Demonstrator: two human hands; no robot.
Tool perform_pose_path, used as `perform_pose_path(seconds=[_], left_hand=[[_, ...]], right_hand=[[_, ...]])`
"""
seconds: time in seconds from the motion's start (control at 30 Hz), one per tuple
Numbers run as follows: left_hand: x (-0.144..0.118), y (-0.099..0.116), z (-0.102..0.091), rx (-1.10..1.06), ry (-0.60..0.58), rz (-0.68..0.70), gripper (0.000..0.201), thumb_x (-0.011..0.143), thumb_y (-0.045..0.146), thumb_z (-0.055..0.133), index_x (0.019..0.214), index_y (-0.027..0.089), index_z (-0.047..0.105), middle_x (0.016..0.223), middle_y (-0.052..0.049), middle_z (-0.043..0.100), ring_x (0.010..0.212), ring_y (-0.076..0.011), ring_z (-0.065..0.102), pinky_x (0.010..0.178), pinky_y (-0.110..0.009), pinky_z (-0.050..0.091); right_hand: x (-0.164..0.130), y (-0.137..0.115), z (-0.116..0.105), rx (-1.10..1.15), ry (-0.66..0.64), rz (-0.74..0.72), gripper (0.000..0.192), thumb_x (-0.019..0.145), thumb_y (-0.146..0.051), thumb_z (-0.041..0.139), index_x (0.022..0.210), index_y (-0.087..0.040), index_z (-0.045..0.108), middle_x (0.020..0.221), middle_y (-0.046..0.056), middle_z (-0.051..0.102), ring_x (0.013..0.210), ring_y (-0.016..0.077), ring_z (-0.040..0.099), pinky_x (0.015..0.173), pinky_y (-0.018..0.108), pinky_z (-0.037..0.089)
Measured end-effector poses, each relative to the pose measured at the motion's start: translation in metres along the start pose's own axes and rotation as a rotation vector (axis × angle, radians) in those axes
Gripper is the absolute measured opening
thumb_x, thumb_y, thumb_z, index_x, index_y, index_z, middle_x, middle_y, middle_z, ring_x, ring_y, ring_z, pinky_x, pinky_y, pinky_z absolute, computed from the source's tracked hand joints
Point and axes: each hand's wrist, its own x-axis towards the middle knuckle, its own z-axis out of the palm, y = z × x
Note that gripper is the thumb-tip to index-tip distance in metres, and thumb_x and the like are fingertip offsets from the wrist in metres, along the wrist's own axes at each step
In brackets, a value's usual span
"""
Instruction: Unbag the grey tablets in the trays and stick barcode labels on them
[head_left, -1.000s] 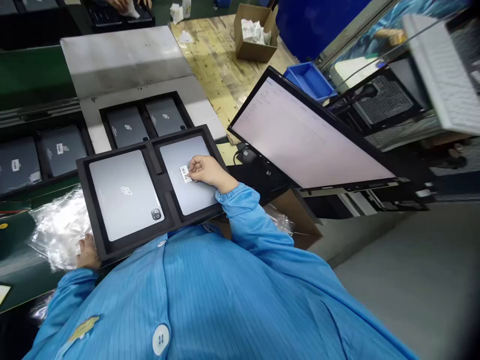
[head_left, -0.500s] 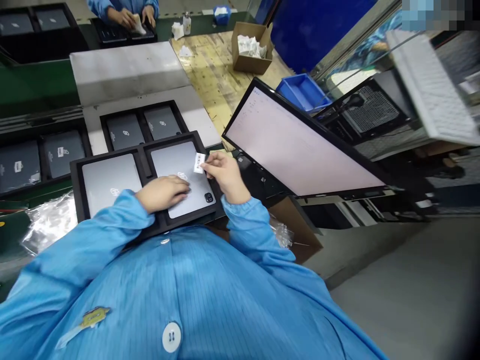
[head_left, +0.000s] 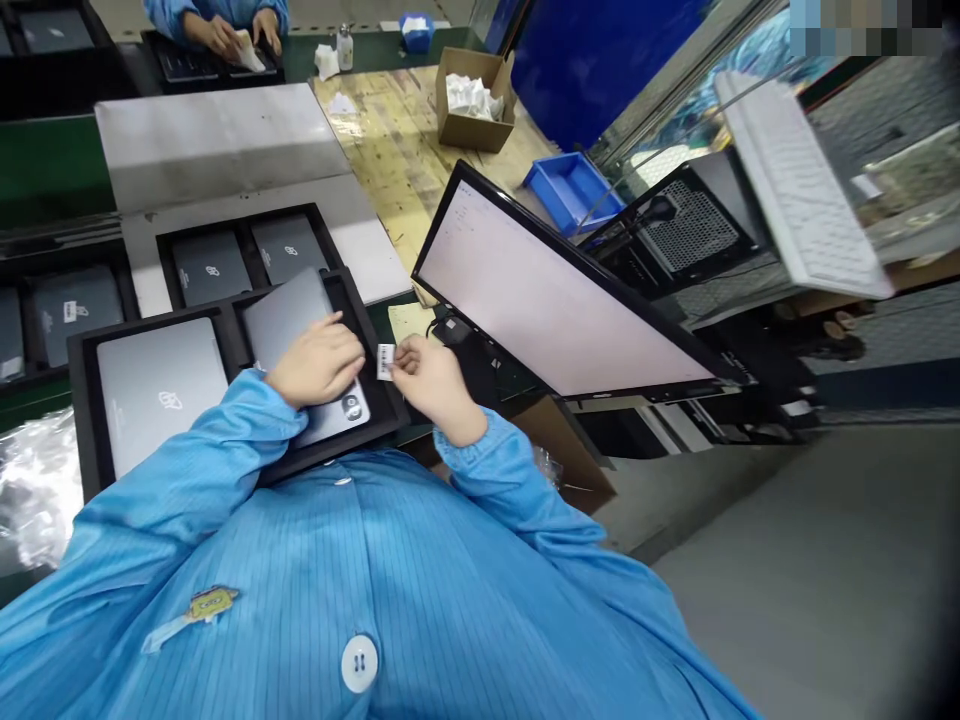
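In front of my body lies a black tray (head_left: 88, 425) with two recesses. A grey tablet (head_left: 135, 385), back up with a logo, sits in its left recess. My left hand (head_left: 321, 362) is closed at the right edge of a second grey tablet (head_left: 283, 308), which is tilted partly out of the right recess. The fingers cover much of its back; a camera bump shows below them. Just to the right, my right hand (head_left: 433, 380) pinches a small white barcode label (head_left: 385, 361) over the tray's right side.
More trays with tablets (head_left: 214, 270) lie behind and to the left. A monitor (head_left: 555, 290) stands close on the right. Farther back are a cardboard box (head_left: 476, 128) and a blue bin (head_left: 574, 195). Clear plastic wrap (head_left: 37, 480) lies at left. Across, a co-worker's hands (head_left: 225, 40) hold a cloth.
The right tablet has gone from lying flat to tilted, with my left hand now at its edge. My right hand has moved the label off the tablet toward the right rim. The view has shifted.
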Motion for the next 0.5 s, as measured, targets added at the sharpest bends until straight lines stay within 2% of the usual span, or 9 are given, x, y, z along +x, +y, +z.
perform_pose_path(seconds=[0.07,0.17,0.2,0.27,0.33,0.37,0.43,0.5], left_hand=[[-0.015,-0.004,-0.018,0.016,0.150,0.047,0.040,0.097,0.051,0.048,0.077,0.021,0.065,0.079,-0.006,0.067,0.086,-0.0222,0.065,0.115,-0.050,0.042],[-0.042,-0.008,-0.035,0.038,0.519,0.204,0.040,0.099,0.045,0.044,0.070,0.022,0.057,0.068,-0.003,0.065,0.075,-0.0198,0.067,0.109,-0.047,0.048],[-0.050,-0.008,-0.037,0.040,0.610,0.237,0.037,0.100,0.042,0.044,0.071,0.022,0.055,0.068,-0.003,0.066,0.077,-0.0197,0.069,0.109,-0.047,0.048],[-0.062,-0.006,-0.032,0.040,0.669,0.233,0.032,0.102,0.040,0.044,0.080,0.021,0.057,0.078,-0.004,0.072,0.096,-0.0215,0.073,0.113,-0.047,0.048],[-0.068,-0.001,-0.020,0.052,0.580,0.154,0.032,0.103,0.043,0.044,0.096,0.019,0.063,0.108,-0.011,0.077,0.127,-0.0239,0.065,0.117,-0.048,0.046],[-0.069,0.002,-0.012,0.063,0.470,0.086,0.035,0.103,0.044,0.044,0.107,0.017,0.066,0.126,-0.014,0.073,0.140,-0.0251,0.056,0.119,-0.048,0.044],[-0.070,0.009,0.002,0.081,0.174,-0.086,0.043,0.104,0.043,0.044,0.129,0.015,0.064,0.153,-0.015,0.056,0.153,-0.0295,0.041,0.122,-0.054,0.039],[-0.073,0.016,0.010,0.087,-0.075,-0.258,0.045,0.104,0.041,0.044,0.140,0.019,0.062,0.162,-0.012,0.046,0.155,-0.0341,0.037,0.124,-0.061,0.033]], right_hand=[[0.010,-0.010,0.023,-0.045,-0.103,-0.085,0.018,0.081,-0.008,0.069,0.086,-0.021,0.058,0.078,-0.001,0.067,0.073,0.0158,0.066,0.070,0.027,0.050],[0.023,-0.023,0.053,-0.343,-0.245,-0.219,0.016,0.086,-0.007,0.066,0.087,-0.021,0.058,0.079,0.002,0.066,0.078,0.0203,0.066,0.072,0.031,0.049],[0.026,-0.025,0.059,-0.458,-0.261,-0.241,0.014,0.087,-0.008,0.065,0.089,-0.020,0.059,0.082,0.005,0.067,0.080,0.0227,0.066,0.073,0.033,0.049],[0.029,-0.027,0.061,-0.581,-0.230,-0.258,0.009,0.089,-0.013,0.066,0.094,-0.019,0.062,0.091,0.010,0.069,0.085,0.0264,0.065,0.074,0.036,0.049],[0.028,-0.025,0.053,-0.561,-0.150,-0.265,0.006,0.092,-0.020,0.066,0.097,-0.019,0.063,0.097,0.011,0.069,0.089,0.0273,0.064,0.075,0.037,0.049],[0.027,-0.022,0.046,-0.529,-0.102,-0.264,0.005,0.094,-0.022,0.064,0.097,-0.019,0.063,0.097,0.011,0.069,0.090,0.0271,0.064,0.076,0.037,0.049],[0.024,-0.016,0.029,-0.456,-0.001,-0.240,0.007,0.097,-0.024,0.059,0.097,-0.019,0.063,0.096,0.010,0.069,0.091,0.0261,0.064,0.080,0.037,0.049],[0.019,-0.007,0.013,-0.388,0.059,-0.194,0.012,0.098,-0.026,0.056,0.099,-0.018,0.065,0.097,0.012,0.070,0.092,0.0262,0.065,0.085,0.039,0.051]])
